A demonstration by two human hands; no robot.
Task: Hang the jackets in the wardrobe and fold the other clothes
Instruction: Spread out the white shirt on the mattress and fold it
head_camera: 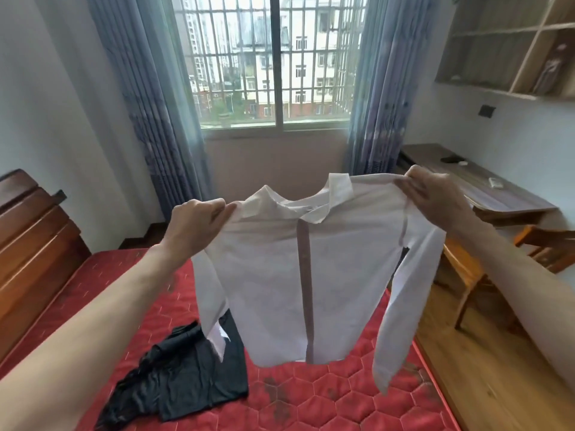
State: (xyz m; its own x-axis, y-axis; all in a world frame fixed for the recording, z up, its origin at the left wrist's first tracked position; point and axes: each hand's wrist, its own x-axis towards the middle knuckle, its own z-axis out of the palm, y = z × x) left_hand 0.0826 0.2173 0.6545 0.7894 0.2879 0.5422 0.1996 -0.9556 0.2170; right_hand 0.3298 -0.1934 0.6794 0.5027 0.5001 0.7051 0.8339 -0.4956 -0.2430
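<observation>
Now the folding step: left hand (194, 223) and right hand (431, 197) each pinch a shoulder of the white shirt (298, 275), hanging above the bed (357, 399). Next, probably lay it flat, at three o'clock from the dark clothes (186, 377).

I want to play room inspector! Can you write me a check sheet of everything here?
Surface: red mattress, stained near the front.
Job's things: white shirt held up in the air by its shoulders; black clothes crumpled on the mattress.
Clutter: small items on the desk, too small to tell.
Hands: left hand and right hand each pinch a shoulder.
Cables: nothing seen.
Surroundings: barred window, blue curtains, wooden chair, wall shelves.
</observation>
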